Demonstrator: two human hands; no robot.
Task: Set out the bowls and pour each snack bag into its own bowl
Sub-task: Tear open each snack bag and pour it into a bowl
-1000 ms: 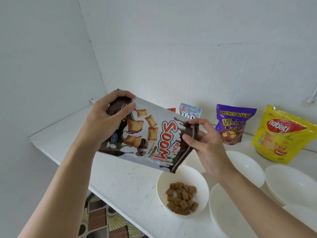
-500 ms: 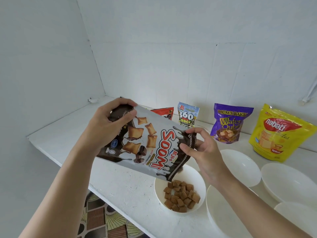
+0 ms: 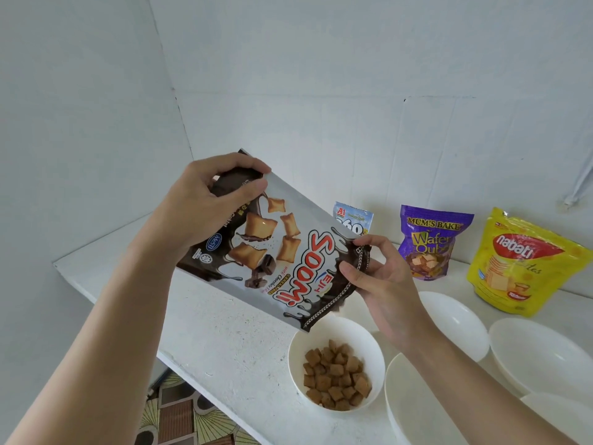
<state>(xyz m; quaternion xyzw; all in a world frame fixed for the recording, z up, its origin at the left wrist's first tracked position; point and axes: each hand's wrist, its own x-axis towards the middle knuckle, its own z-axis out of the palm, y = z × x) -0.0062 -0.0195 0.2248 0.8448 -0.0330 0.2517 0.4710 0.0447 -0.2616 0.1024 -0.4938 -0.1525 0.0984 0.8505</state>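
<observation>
brown-and-white soom bag (image 3: 272,252) is hanging tilted, print upside down, mouth pointing down-right just above a white bowl (image 3: 369,342) that is holding brown pillow pieces (image 3: 337,380). four empty white bowls (image 3: 455,319) are sitting to its right. purple wafer bag (image 3: 430,245), yellow nabati bag (image 3: 519,261) and small 360 bag (image 3: 353,218) are standing upright behind.

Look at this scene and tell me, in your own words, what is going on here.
A person holds the Soom bag tilted mouth-down over a white bowl: the left hand grips its bottom end, the right hand pinches its open edge. Brown cereal pieces lie in that bowl. Other white bowls beside it are empty, and three more bags stand by the wall.
</observation>
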